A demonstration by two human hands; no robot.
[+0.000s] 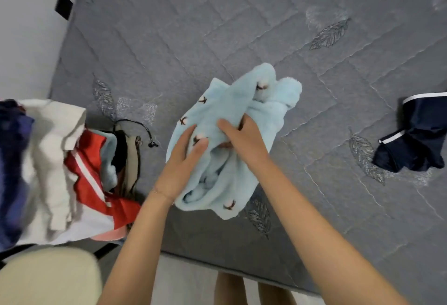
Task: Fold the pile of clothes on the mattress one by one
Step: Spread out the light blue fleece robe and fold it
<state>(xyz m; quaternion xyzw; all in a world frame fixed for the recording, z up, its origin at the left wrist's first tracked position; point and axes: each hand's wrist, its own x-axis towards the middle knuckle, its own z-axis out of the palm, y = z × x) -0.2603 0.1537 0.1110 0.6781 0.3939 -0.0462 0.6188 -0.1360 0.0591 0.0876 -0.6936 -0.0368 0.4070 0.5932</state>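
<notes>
Right hand (242, 140) grips the pale blue fleece garment (229, 183), fingers curled into a bunched fold; left hand (183, 159) lies against it, fingers straight; the garment is over the grey mattress (266, 26), between the clothes pile (60, 159) and navy shorts (416, 140).

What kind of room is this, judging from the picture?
Probably a bedroom in a home: a bare grey quilted mattress beside a white wall, a pile of clothes at its left edge, and a light blue fleece garment over it.
</notes>
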